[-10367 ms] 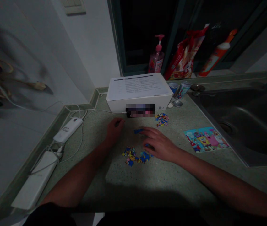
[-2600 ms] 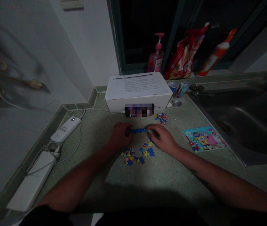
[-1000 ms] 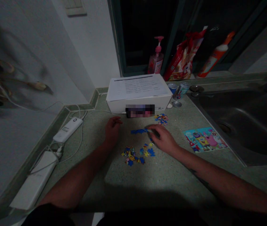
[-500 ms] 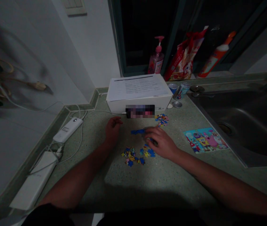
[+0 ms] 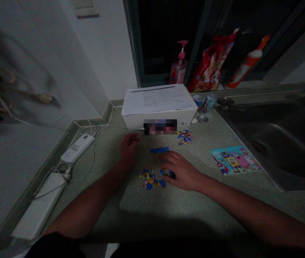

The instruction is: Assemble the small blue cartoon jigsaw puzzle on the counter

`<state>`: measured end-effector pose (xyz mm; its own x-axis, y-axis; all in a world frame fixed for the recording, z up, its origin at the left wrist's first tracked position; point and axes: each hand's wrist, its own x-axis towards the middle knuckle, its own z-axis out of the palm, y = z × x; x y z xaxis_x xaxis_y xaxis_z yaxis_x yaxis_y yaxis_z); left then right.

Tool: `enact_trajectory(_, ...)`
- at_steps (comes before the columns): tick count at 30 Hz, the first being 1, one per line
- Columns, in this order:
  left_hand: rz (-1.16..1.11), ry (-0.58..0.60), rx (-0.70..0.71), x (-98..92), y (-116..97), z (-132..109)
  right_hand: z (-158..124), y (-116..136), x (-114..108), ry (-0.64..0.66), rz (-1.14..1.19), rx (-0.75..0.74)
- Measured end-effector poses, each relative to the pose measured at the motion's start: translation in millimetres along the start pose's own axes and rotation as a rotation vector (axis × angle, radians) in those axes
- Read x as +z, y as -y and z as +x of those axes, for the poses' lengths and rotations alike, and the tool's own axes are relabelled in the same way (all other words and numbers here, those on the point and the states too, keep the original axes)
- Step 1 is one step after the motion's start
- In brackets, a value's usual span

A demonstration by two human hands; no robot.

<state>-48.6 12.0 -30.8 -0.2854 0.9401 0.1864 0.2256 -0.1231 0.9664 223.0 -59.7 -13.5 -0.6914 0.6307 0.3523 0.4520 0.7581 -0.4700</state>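
My right hand (image 5: 181, 169) lies over the right side of a loose heap of puzzle pieces (image 5: 150, 178), fingers spread and bent down onto them; what the fingertips touch is hidden. A short joined strip of blue pieces (image 5: 159, 149) lies just beyond it. My left hand (image 5: 128, 147) rests on the countertop (image 5: 174, 208) left of that strip, fingers curled loosely, and I see nothing in it. A second small heap of pieces (image 5: 184, 137) sits near the white box (image 5: 158, 105). A picture card of the puzzle (image 5: 234, 159) lies to the right.
A steel sink (image 5: 278, 136) fills the right side. Behind the box stand a pink pump bottle (image 5: 178, 63), a red bag (image 5: 211, 64) and an orange-capped bottle (image 5: 245, 64). Small cans (image 5: 207, 102) stand by the box. White power bricks (image 5: 77, 147) and cables lie along the left wall.
My right hand has drawn back from the blue strip toward me and now covers the near heap of pieces. My left hand has stayed put over the last second.
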Motion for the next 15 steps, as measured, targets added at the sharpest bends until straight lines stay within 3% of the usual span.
enact_trajectory(15,0.016,0.02,0.014,0.9,-0.4,-0.6,-1.7,-4.8,4.1,0.016,-0.021,0.037)
